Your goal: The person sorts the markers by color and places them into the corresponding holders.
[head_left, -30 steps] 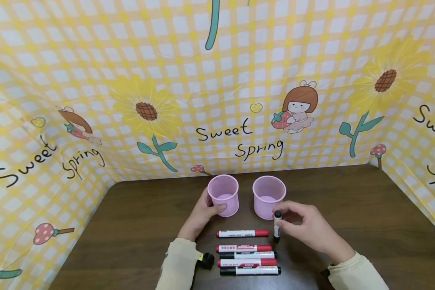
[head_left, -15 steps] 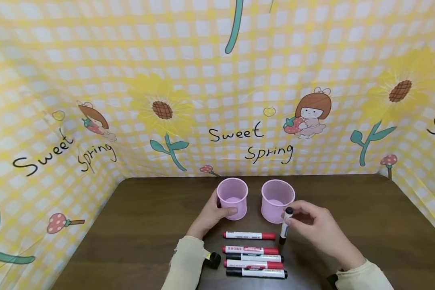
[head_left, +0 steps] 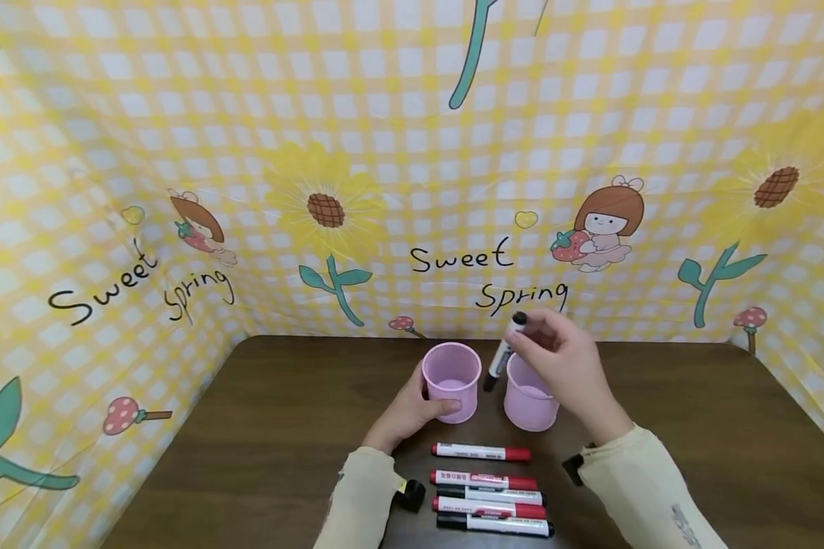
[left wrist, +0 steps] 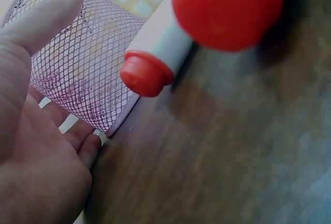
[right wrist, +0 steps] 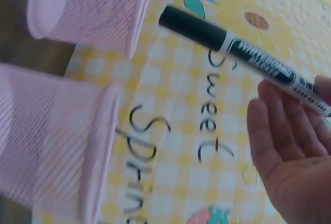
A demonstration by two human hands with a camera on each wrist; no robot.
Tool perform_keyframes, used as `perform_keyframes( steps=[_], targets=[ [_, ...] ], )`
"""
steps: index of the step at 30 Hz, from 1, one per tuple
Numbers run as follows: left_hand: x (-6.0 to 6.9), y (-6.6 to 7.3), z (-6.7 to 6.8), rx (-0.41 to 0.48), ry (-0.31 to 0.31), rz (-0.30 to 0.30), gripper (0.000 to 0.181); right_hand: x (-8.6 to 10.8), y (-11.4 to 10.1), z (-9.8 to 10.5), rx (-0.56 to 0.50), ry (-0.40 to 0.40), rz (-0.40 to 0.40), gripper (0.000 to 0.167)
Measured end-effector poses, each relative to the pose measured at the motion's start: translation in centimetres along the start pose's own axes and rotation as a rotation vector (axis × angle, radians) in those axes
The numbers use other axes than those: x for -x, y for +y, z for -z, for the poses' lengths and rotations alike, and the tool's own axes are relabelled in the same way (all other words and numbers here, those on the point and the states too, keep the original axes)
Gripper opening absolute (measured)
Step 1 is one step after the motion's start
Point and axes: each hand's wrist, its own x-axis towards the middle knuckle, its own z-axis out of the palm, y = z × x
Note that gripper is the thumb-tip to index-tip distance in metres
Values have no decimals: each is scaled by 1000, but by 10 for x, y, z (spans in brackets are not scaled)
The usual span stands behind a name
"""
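Note:
My left hand [head_left: 410, 408] holds the left pink mesh cup [head_left: 461, 408], its thumb across the front and its fingers round the far side; the left wrist view shows the mesh cup [left wrist: 88, 53] in that grasp. With thumb and fingers my right hand [head_left: 568, 358] pinches a black whiteboard marker [head_left: 504, 355], tilted with its black cap downward. That marker [right wrist: 258, 58] hangs in the air above the gap between the cups. Partly behind the right hand stands a second pink mesh cup [head_left: 530, 408]. Both cups are upright on the table.
In front of the cups lies a red marker [head_left: 481, 452]. Nearer still, a row holds red markers [head_left: 484, 479] and black markers [head_left: 494, 524], side by side on the brown table [head_left: 281, 442]. A yellow checked cloth [head_left: 384, 191] walls the back and sides.
My right hand has lifted the black marker from beside the right cup, up and leftward, and tilted it. The left hand keeps its hold on the left cup. The head view has shifted slightly.

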Motion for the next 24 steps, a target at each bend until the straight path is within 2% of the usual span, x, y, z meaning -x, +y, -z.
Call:
perform_keyframes(
  steps=[4, 10, 16, 24],
  targets=[
    [1, 0, -1, 4, -16, 4, 87, -16, 1, -26, 14, -22, -20, 24],
    [1, 3, -1, -23, -12, 0, 86, -26, 15, -62, 46, -67, -46, 22],
    [0, 3, -2, -15, -23, 12, 89, -26, 37, -83, 90, -110, -108, 19],
    [1, 3, 0, -18, -12, 13, 93, -26, 55, -102, 180, -96, -75, 21]
  ],
)
